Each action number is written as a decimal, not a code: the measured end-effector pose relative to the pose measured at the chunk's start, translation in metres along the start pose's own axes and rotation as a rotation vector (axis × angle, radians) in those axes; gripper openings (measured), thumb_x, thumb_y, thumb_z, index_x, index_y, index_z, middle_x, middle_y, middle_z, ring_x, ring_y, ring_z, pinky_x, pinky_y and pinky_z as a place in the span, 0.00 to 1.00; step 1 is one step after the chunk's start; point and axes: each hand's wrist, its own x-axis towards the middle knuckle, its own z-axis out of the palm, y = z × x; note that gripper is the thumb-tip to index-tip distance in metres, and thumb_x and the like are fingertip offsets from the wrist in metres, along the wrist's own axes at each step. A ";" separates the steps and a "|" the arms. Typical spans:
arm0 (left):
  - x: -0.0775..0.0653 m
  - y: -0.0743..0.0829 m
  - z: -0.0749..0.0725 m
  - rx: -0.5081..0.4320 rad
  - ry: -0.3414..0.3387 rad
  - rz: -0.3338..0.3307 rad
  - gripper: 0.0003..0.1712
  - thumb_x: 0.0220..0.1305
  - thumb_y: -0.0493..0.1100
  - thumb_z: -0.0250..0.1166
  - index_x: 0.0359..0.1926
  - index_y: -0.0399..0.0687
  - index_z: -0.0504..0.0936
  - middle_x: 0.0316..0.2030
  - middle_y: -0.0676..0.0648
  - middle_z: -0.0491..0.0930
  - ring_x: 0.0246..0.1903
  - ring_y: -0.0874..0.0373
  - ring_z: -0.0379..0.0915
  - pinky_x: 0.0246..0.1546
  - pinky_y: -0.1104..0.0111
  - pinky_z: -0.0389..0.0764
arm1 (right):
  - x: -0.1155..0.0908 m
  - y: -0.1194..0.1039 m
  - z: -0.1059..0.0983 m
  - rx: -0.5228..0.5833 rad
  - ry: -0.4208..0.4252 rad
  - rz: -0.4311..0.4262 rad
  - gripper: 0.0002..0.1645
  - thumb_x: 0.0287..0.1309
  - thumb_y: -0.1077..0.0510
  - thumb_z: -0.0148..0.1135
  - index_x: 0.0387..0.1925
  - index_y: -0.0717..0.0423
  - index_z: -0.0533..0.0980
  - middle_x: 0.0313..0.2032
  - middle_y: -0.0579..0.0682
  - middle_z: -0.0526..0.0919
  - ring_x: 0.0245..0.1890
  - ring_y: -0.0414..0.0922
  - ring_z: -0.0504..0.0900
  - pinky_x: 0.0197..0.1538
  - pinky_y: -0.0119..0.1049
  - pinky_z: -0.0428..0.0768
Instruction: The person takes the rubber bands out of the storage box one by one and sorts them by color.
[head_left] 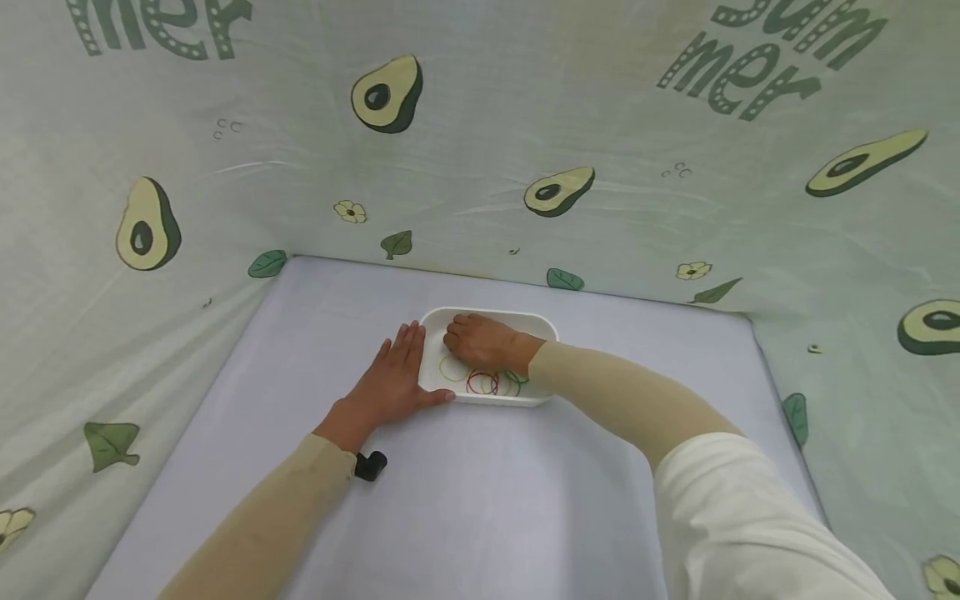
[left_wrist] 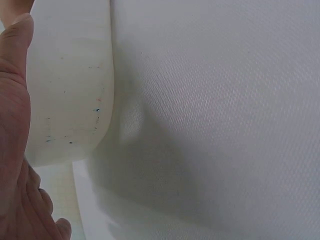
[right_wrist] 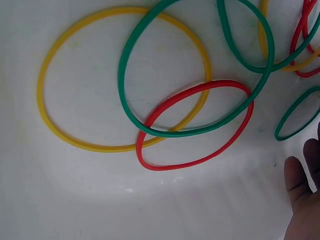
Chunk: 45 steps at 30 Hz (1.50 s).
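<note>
A shallow white tray (head_left: 487, 400) holds several thin loops that look like rubber bands. My left hand (head_left: 393, 382) lies flat against the tray's left end, fingers straight, thumb along the near rim. Inside the tray, my right hand (head_left: 483, 343) reaches down with fingers bent toward the far left part. In the right wrist view, a yellow band (right_wrist: 39, 95), a green band (right_wrist: 121, 80) and a red band (right_wrist: 165, 168) overlap on the tray floor. A smaller-looking green band (right_wrist: 286, 117) lies close to the right fingertips, which show nothing gripped between them.
The tray stands on a white-covered table (head_left: 480, 483). Cloth walls (head_left: 465, 142) printed with avocados and leaves rise at the back and both sides. A small black device (head_left: 371, 466) sits at the left wrist.
</note>
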 end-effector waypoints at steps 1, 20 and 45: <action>0.000 -0.001 0.000 -0.001 0.000 0.000 0.74 0.63 0.81 0.61 0.83 0.32 0.37 0.84 0.33 0.37 0.84 0.38 0.32 0.83 0.43 0.45 | 0.000 0.000 0.000 0.036 0.014 0.002 0.12 0.75 0.56 0.56 0.53 0.57 0.77 0.50 0.52 0.81 0.53 0.50 0.76 0.57 0.45 0.80; -0.003 0.000 -0.002 -0.055 0.002 0.016 0.74 0.64 0.79 0.62 0.84 0.33 0.36 0.85 0.35 0.35 0.85 0.39 0.30 0.83 0.43 0.44 | 0.008 -0.006 0.003 0.327 0.068 0.048 0.13 0.74 0.50 0.65 0.48 0.56 0.81 0.44 0.50 0.84 0.48 0.50 0.77 0.56 0.44 0.78; -0.002 0.004 -0.003 -0.030 -0.012 -0.004 0.74 0.63 0.80 0.62 0.83 0.30 0.38 0.84 0.34 0.35 0.84 0.39 0.31 0.83 0.43 0.45 | -0.005 -0.004 -0.017 -0.281 0.043 0.009 0.12 0.80 0.54 0.51 0.53 0.55 0.77 0.49 0.51 0.82 0.51 0.49 0.76 0.57 0.44 0.78</action>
